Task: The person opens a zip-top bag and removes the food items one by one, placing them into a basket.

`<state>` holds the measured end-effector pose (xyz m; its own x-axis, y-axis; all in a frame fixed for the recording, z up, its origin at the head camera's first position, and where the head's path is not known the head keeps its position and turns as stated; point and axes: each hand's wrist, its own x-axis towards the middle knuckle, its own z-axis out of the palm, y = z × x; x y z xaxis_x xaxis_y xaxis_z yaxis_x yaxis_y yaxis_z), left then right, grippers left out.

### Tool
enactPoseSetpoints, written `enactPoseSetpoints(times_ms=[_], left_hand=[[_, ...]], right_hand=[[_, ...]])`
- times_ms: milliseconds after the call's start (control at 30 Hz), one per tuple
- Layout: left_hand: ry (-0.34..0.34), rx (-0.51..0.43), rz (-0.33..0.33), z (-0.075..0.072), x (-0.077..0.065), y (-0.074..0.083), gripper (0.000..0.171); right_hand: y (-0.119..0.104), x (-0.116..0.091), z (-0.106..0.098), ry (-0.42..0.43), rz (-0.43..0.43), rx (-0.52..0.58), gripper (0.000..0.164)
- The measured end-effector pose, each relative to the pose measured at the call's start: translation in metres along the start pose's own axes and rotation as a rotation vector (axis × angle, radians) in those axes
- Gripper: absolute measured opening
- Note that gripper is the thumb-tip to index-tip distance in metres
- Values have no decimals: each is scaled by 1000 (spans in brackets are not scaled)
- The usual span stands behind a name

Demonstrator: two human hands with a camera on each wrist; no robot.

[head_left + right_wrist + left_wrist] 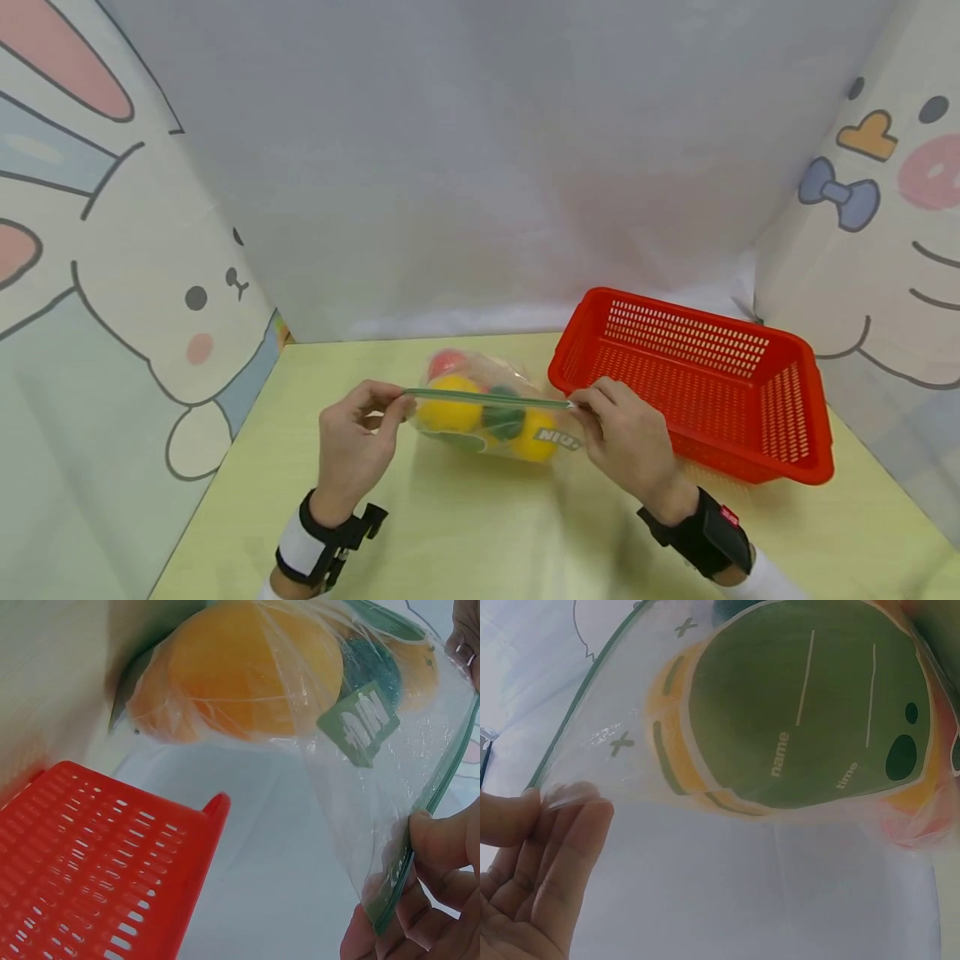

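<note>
Pale yellow tabletop (465, 533) fills lower frame; one plain white backdrop (480, 167) behind, two cartoon-printed white panels, one left (285, 375), one right (840, 283). One clear plastic zip bag (517, 377) with one green seal strip (487, 398), lower centre; whether its bottom touches the tabletop, cannot tell. Bag contents: at least two yellow round items (450, 410), one dark green item (504, 421), one red item (447, 363); full count unclear through film. Two hands: left hand (354, 446), left of centre, thumb and fingers pinching the bag's left top corner; right hand (633, 437), right of centre, thumb and fingers pinching the strip's right end. Strip pulled straight between them. Two black wrist straps (708, 533), one per wrist. One red perforated plastic basket (795, 417), right side, just beside right hand.
</note>
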<state>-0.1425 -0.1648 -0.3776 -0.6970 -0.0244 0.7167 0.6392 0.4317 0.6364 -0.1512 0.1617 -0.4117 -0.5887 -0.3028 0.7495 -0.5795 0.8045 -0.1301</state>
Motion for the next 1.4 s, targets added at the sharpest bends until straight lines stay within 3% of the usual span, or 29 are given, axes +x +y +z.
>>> enactPoseSetpoints(times_ms=[533, 767, 867, 1133, 1400], left_hand=[[8, 21, -54, -6, -9, -1, 13], [-41, 1, -65, -9, -11, -1, 14], [-115, -2, -89, -12, -11, -1, 13], [-406, 1, -210, -22, -16, -6, 13], [-648, -3, -226, -17, -19, -6, 10]], right_hand=[[24, -7, -12, -19, 34, -67, 32], [27, -4, -17, -8, 44, -58, 29], [29, -4, -17, 5, 40, -46, 30], [29, -2, -15, 55, 37, -18, 31], [23, -2, -9, 60, -8, 3, 33]])
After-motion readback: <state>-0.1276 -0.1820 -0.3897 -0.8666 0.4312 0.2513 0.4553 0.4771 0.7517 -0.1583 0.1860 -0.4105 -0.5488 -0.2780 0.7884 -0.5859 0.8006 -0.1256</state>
